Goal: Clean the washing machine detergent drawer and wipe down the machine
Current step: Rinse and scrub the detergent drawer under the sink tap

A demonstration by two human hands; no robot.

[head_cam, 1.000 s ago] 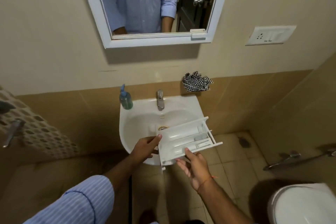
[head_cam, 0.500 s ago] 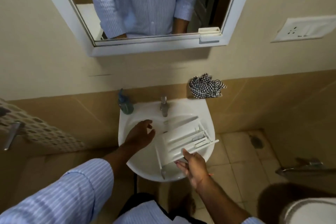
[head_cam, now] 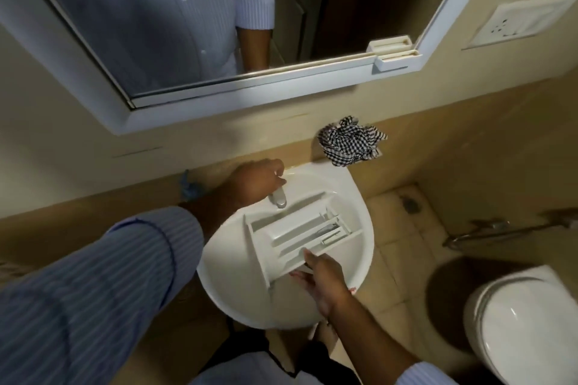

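Observation:
The white plastic detergent drawer [head_cam: 297, 234], with its compartments facing up, hangs tilted over the bowl of the white wash basin [head_cam: 359, 197]. My right hand [head_cam: 322, 278] grips the drawer's near edge from below. My left hand [head_cam: 255, 181] is closed on the handle of the metal tap [head_cam: 279, 199] at the back of the basin; the tap's spout points down just above the drawer's far end. I see no water running. The washing machine is not in view.
A crumpled black-and-white checked cloth [head_cam: 350, 141] lies on the ledge behind the basin's right side. A blue soap bottle [head_cam: 189, 187] is half hidden behind my left arm. A white toilet [head_cam: 525, 328] stands at the right, a mirror [head_cam: 187, 25] above.
My left hand let go of the drawer, reached over the basin and closed on the tap handle. My right hand lowered the drawer into the basin. The camera moved closer and tilted down.

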